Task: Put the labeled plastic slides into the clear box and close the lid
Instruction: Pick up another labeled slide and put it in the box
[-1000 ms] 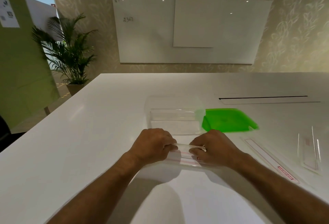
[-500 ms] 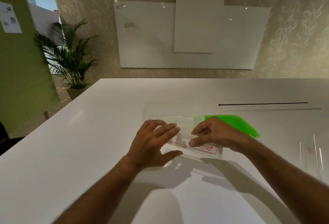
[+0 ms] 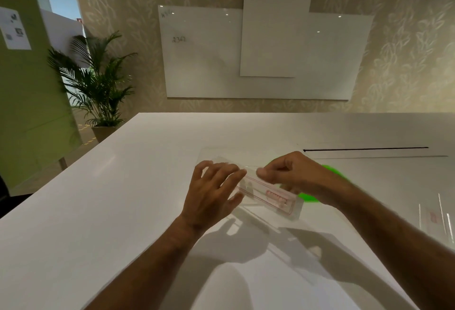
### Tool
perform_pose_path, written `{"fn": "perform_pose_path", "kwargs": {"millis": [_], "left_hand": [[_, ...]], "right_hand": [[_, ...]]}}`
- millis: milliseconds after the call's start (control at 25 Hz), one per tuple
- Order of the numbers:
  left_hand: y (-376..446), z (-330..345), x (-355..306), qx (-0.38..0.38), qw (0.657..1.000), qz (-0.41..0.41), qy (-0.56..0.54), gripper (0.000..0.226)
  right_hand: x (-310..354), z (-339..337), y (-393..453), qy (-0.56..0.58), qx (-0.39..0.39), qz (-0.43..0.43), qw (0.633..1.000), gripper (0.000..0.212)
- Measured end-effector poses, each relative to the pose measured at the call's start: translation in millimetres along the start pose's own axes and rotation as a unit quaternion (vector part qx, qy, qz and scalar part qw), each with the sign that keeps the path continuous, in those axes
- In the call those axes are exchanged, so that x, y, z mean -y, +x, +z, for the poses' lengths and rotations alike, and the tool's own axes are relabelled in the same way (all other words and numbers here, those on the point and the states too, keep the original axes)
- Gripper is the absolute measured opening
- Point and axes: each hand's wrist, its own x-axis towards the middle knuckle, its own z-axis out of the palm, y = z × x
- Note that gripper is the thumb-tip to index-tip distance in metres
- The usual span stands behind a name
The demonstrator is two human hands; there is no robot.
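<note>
— Behind the white table (image 3: 103,211), what's on the wall?

— Leaf-patterned wallpaper, a whiteboard (image 3: 202,56) with faint writing, and a potted palm (image 3: 98,83) off the table's far left corner.

— And the thing being handled?

— One clear slide (image 3: 268,195) with a red-outlined label is held in the air, slanting from upper left down to lower right, over the middle of the table. Its shadow falls on the surface nearer the front edge.

— Who has hold of it?

— The right hand (image 3: 293,174) pinches its upper long edge, thumb and fingers closed together on the plastic. The left hand (image 3: 211,194) sits at the slide's left end with fingers spread apart and stretched across the plastic, the thumb underneath; I cannot tell whether it is truly gripping or only steadying.

— Where is the box?

— The clear box (image 3: 216,159) rests on the table just beyond the hands, mostly hidden by them; only its far left part shows, faint and blurred. Whether the slide's far end touches it I cannot tell.

— The lid?

— A bright green lid (image 3: 332,172) lies flat on the table behind the right wrist, to the right of the box, showing above and below the forearm.

— Anything else?

— More clear slides (image 3: 434,218) lie by the right edge of the table, well apart from the hands, and a dark slot (image 3: 364,149) runs across the tabletop further back on the right.
</note>
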Motion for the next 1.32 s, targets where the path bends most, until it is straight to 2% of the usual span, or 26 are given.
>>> {"fn": "perform_pose_path", "kwargs": {"millis": [80,120,160,200,320,360,440,680,840,920,960,1040,1320], "left_hand": [[2,-1,-1,-0.001,0.997,-0.057,-0.053,0.045],[4,-2,-3,-0.008,0.990,-0.099,-0.101,0.049],[6,-3,-5,-0.021,0.977,-0.142,-0.157,0.053],[10,-4,-7,-0.035,0.961,-0.178,-0.211,0.054],[20,-11,-16,-0.047,0.887,-0.276,-0.367,0.053],[23,-14,-20,-0.043,0.851,-0.310,-0.421,0.053],[24,-15,-23,-0.051,0.784,-0.346,-0.513,0.054],[20,-10,-14,-0.070,0.712,-0.356,-0.602,0.056],[14,-6,-2,-0.123,0.664,-0.410,-0.612,0.054],[14,-6,7,-0.150,0.638,-0.442,-0.612,0.066],[14,-7,11,-0.157,0.632,-0.455,-0.608,0.074],[15,-9,18,-0.156,0.645,-0.465,-0.586,0.080],[20,-12,45,0.007,0.780,-0.426,-0.459,0.077]], "right_hand": [[1,-8,8,0.089,-0.016,-0.005,0.996,0.061],[2,-10,12,0.126,-0.028,-0.023,0.991,0.050],[1,-11,16,0.127,-0.040,-0.053,0.990,0.036],[-1,-13,20,0.093,-0.045,-0.085,0.991,0.031],[-3,-16,28,-0.140,-0.026,-0.176,0.974,0.073],[-2,-15,31,-0.202,-0.023,-0.196,0.959,0.081],[-1,-11,36,-0.249,-0.009,-0.225,0.942,0.084],[3,-9,47,-0.265,-0.018,-0.255,0.930,0.066],[2,-19,51,-0.311,-0.036,-0.240,0.919,0.066],[-2,-26,52,-0.315,-0.043,-0.220,0.922,0.065],[-3,-29,52,-0.318,-0.046,-0.209,0.924,0.065],[-4,-33,53,-0.340,-0.054,-0.190,0.920,0.066],[-9,-36,60,-0.412,-0.094,-0.160,0.892,0.070]]}}
